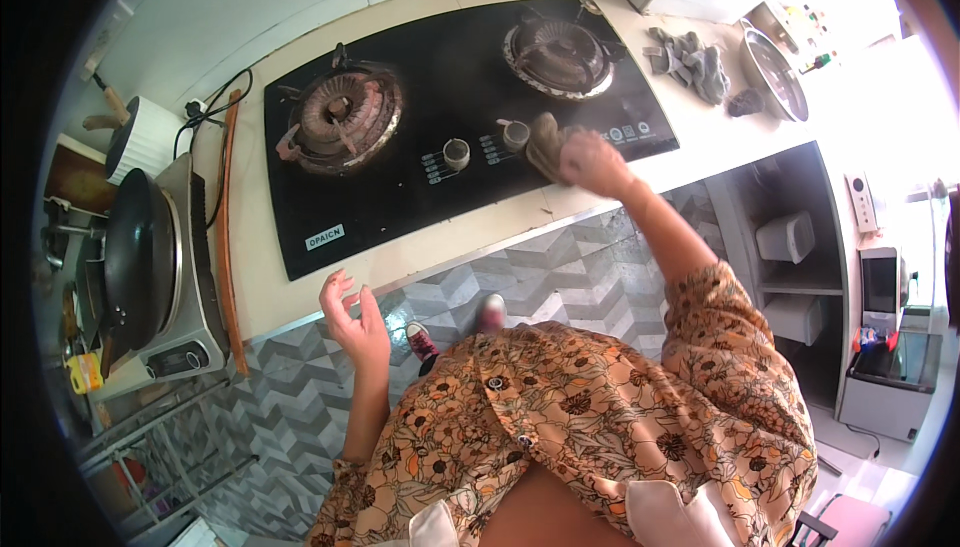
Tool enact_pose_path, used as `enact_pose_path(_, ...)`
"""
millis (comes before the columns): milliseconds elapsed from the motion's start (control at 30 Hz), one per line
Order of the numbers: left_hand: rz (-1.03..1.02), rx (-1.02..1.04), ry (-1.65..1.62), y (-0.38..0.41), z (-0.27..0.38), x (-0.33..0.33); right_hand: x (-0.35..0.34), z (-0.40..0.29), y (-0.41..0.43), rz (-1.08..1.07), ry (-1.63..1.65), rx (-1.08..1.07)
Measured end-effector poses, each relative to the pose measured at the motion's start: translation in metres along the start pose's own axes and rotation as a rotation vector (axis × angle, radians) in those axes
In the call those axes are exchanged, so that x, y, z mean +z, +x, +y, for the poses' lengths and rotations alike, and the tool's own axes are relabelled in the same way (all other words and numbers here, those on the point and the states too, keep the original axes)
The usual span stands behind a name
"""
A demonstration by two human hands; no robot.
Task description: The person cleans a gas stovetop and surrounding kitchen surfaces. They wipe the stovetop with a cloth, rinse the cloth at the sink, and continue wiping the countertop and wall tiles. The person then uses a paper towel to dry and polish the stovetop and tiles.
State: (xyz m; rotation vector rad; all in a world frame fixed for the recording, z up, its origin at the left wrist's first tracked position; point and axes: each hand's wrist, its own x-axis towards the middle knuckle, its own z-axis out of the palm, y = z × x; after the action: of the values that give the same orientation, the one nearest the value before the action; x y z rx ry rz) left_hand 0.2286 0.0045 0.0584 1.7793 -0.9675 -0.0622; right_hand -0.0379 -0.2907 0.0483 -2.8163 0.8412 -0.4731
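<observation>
A black glass gas hob [352, 209] with two burners lies before me on the counter. My right hand [596, 163] grips a brownish cloth [545, 148], which rests on the hob's front part beside the right control knob [516, 135]. The left knob [456, 154] stands a little farther left. Rust and grime cover the left burner [341, 115]; the right burner [561, 55] looks dark with a pale, worn rim. Off the counter's front edge, my left hand [355, 314] is raised with fingers apart, holding nothing.
Right of the hob lie a crumpled grey cloth [694, 66], a dark scrubber [745, 102] and a metal pan [776, 74]. At left, a black wok [139, 250] sits on an electric cooker [196, 284], near a wooden strip [228, 247]. Open shelves [799, 289] hold white containers.
</observation>
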Motion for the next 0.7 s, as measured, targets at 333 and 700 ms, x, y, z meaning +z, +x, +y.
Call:
enact_pose_path(333,-0.174,0.188,-0.071,0.020,0.010,0.020,-0.047,-0.046,-0.074,0.347,0.261,0.421)
enact_pose_path(700,-0.242,0.154,-0.138,0.017,-0.015,-0.036,0.078,-0.209,-0.022,0.195,-0.075,0.276)
